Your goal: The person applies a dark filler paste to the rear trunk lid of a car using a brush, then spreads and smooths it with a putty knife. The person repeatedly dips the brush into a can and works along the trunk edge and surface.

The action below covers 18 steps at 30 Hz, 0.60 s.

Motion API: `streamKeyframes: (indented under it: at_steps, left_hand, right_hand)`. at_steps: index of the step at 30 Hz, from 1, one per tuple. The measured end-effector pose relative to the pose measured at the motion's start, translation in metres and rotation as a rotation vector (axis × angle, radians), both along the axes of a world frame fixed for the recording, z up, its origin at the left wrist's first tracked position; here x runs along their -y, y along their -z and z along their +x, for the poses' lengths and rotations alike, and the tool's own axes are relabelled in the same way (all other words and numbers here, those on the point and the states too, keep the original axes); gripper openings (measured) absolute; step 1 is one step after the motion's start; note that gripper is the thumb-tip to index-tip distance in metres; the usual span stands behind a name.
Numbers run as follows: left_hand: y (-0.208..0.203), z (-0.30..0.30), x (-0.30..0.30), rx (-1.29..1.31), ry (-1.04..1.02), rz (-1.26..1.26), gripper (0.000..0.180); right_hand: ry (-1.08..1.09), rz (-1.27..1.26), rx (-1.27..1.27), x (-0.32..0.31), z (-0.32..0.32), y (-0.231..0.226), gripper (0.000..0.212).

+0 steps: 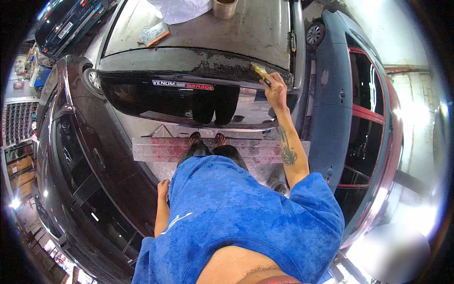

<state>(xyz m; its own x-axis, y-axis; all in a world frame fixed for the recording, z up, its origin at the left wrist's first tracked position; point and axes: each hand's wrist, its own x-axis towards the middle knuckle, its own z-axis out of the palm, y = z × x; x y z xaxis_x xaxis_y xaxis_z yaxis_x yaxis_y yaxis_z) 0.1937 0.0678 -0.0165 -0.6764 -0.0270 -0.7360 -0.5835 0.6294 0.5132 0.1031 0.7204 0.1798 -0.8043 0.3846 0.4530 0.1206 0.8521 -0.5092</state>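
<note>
My right hand (275, 90) is stretched far forward and grips a paintbrush (260, 72) with pale yellowish bristles. Its tip touches the patchy dark strip (222, 62) along the near edge of a grey car roof (222, 35). Dark smears and bare patches mark that strip. Below the edge is the glossy black rear window (137, 94) with a sticker strip on it. My left hand (163, 188) hangs low at my side, beside a dark maroon car; its fingers are mostly hidden from above.
On the roof lie a grey-and-orange block (153, 34), a white plastic sheet (182, 9) and a tub (224, 8). I stand barefoot on a stained plank (161, 149). The maroon car (99, 156) is close on the left, a blue-grey car (328, 104) close on the right.
</note>
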Motion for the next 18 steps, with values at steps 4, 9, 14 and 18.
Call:
streamKeyframes:
  at_steps: [4,9,14,18]
  left_hand:
    - [-0.014,-0.04,-0.024,0.161,-0.052,0.072,0.039]
    - [0.003,-0.06,-0.031,0.204,-0.171,0.184,0.041]
    - [0.025,-0.061,-0.02,0.256,-0.155,0.151,0.039]
    - [0.04,-0.066,-0.009,0.323,-0.166,0.086,0.038]
  right_hand:
    - [0.046,-0.011,-0.075,0.004,-0.002,-0.013,0.027]
    - [0.028,0.055,0.005,0.014,-0.01,-0.019,0.028]
    - [0.057,0.127,-0.033,0.025,-0.022,-0.008,0.027]
    - [0.094,0.072,0.06,0.032,-0.026,-0.006,0.025]
